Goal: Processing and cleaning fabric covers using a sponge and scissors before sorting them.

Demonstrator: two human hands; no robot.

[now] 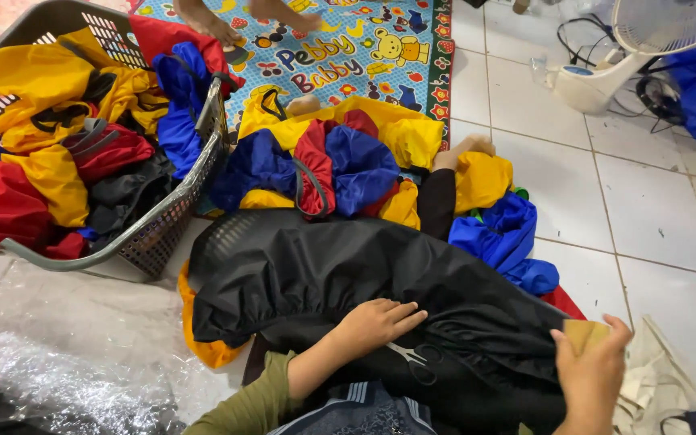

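Fingers of left hand lie flat together, pressing black fabric cover spread across the near lap; right hand pinches a tan card. Fabric likely light, limp, slippery; best gripped at gathered hem.

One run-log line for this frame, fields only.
left hand: flat on black fabric | right hand: holds tan card | scissors: on fabric | basket: full, left

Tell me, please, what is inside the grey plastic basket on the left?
The basket is heaped with crumpled yellow, red, blue and black fabric pieces, some spilling over its rim. Whatever lies beneath the top layer is covered.
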